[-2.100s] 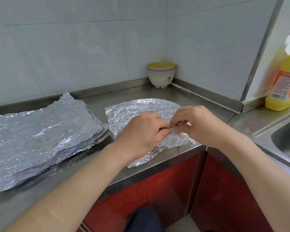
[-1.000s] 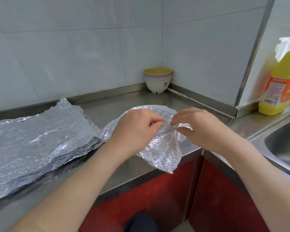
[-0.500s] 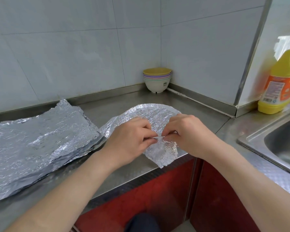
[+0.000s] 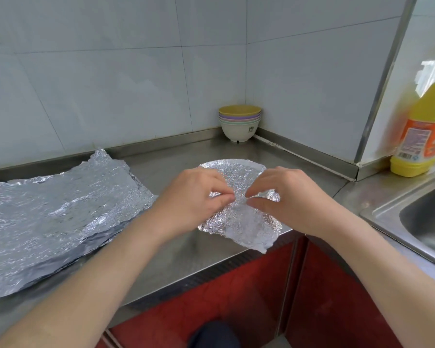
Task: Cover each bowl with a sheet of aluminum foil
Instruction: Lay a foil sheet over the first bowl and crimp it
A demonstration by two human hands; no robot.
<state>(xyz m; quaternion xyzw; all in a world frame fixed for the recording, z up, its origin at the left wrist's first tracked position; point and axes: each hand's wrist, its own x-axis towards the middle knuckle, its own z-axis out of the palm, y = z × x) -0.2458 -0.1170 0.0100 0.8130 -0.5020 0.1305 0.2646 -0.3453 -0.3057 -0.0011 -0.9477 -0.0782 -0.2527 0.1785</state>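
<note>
Both hands are brought together over the front edge of the bench [image 4: 176, 257]. With the left hand [image 4: 194, 197] a crumpled foil sheet [image 4: 239, 224] is pinched between thumb and forefinger. The right hand [image 4: 286, 199] is curled over the same sheet just beside the left, and the foil is caught between its thumb and forefinger, though the grip itself is partly hidden. The fingertips of the two hands are almost touching.

The foil sheet is spread near the front edge of the bench, with its near corner hung over that edge. Its far side is shaped into a round outline; whether anything is underneath cannot be told.

A pile of foil [image 4: 60, 212] is laid flat toward the left end of the bench, just beside the held sheet. The bowls [image 4: 239, 121] are nested in one stack in the far corner of the bench, against the tiled wall [image 4: 111, 84], well apart from the hands; a yellow one is seen on top and a white one at the bottom. None of them is covered.

At the right end a yellow bottle [image 4: 422, 136] with an orange label is stood upright behind the sink [image 4: 422, 222]. Red cupboard doors [image 4: 236, 297] are seen below the front edge.
</note>
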